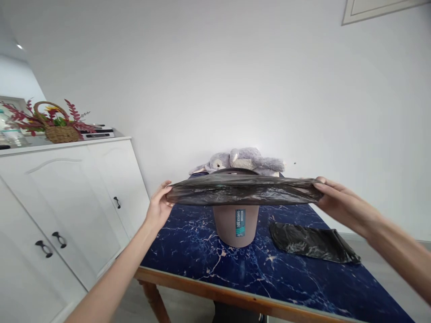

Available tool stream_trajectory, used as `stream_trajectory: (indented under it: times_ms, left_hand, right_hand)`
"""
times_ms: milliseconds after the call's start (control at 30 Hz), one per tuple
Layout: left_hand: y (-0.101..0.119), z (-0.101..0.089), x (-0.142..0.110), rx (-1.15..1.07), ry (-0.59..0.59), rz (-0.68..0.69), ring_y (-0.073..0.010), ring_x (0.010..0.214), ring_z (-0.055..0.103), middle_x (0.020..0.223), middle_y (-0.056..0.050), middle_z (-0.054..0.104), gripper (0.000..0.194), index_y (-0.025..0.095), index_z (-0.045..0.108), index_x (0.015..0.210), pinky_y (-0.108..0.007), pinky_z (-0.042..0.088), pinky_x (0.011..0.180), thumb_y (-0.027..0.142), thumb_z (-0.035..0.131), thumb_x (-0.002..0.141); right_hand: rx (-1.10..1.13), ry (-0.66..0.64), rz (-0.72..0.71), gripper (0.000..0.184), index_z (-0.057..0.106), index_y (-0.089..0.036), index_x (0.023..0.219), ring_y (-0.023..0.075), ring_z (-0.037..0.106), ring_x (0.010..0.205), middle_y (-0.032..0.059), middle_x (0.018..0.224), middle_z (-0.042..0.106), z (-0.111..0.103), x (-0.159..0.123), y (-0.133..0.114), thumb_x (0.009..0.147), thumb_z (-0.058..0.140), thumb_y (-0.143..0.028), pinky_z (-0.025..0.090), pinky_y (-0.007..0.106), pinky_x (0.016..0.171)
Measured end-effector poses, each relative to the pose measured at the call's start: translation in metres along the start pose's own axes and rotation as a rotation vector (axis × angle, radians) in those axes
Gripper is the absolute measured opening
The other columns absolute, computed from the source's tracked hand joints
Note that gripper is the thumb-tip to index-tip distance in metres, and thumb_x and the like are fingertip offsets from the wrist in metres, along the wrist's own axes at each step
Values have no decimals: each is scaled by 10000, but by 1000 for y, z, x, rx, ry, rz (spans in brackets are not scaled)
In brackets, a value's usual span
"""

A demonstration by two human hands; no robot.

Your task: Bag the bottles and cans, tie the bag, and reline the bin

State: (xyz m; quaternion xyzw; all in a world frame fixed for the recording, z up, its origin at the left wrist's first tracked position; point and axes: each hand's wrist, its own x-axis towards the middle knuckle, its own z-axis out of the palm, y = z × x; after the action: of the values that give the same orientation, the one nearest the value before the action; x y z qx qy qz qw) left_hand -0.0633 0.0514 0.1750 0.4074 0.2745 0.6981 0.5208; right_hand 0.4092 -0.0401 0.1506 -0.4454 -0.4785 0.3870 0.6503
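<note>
So, nearest first: both hands are up with the grip pinched shut, thumb against fingers. The left hand (160,207) has one end of the black bag (232,190) and the right hand (336,202) has the other. The bag is held in the air between them, just this side of the bin and above the table (195,255), pulled out into a long, narrow, crinkly band.

How far along? I'd say early on: the bag is in hand and stretched out sideways, but it looks bunched and creased, and it isn't tucked over the part of the bin's rim I can see. Can't see down into the bin, so no idea what's inside.

Direction: long axis runs left to right, pretty much level, across the front of the bin. Can't tell which edge is the mouth, so no clue which way it opens.

Further back, the flattened dark plastic (313,242) lies on the table to the right of the bin (225,226), which stands upright, label (240,223) facing the camera. Past that there's grey plush (245,157) by the wall (235,80), and a white cabinet (90,188) off to the left
</note>
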Motion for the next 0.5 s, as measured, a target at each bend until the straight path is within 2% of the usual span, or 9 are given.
stream_trajectory:
  times_ms: [100, 200, 267, 333, 400, 500]
  left_hand:
    - [-18, -4, 1, -143, 73, -44, -94, 562, 635, 741, 37, 719, 464, 199, 744, 1164, -167, 433, 443, 99, 779, 712]
    - [-36, -4, 0, -296, 114, -90, -128, 688, 726, 835, -10, 780, 446, 174, 732, 1219, -202, 566, 610, 82, 721, 782]
    - [-48, -4, -3, -394, 97, -106, -165, 825, 767, 972, -62, 808, 352, 160, 729, 1211, -250, 612, 750, 148, 700, 861]
    - [-65, -6, -9, -471, 63, -119, -215, 972, 772, 1087, -102, 801, 271, 165, 731, 1152, -316, 619, 878, 318, 690, 933]
    - [-88, -12, -17, -431, 1, -136, -261, 1112, 743, 1173, -123, 777, 364, 186, 728, 1116, -375, 594, 975, 503, 698, 939]
    - [-123, -21, -27, -95, -201, -89, -324, 1399, 590, 1430, -130, 680, 662, 254, 696, 1294, -448, 480, 1152, 672, 830, 799]
  right_hand:
    - [473, -46, -11, 242, 741, -289, 879, 313, 643, 1319, 81, 1291, 755, 33, 3, 16, 744, 833, -467, 503, 443, 1178]
    - [741, -68, -67, 145, 726, -286, 863, 304, 651, 1339, 56, 1303, 759, 62, 11, 21, 799, 762, -412, 489, 512, 1211]
    - [854, -89, -79, 109, 714, -277, 863, 280, 718, 1228, 33, 1151, 796, 76, 17, 18, 835, 744, -378, 517, 534, 1188]
    - [955, -102, -93, 85, 690, -267, 840, 212, 773, 1021, -12, 914, 783, 84, 22, 12, 866, 749, -323, 539, 480, 1183]
    - [1022, -127, -102, 158, 644, -261, 784, 139, 752, 809, -61, 731, 699, 88, 25, 5, 890, 761, -272, 541, 403, 1187]
    - [1043, -178, -100, 272, 579, -259, 718, 97, 692, 674, -91, 636, 606, 89, 28, 1, 911, 769, -239, 523, 363, 1205]
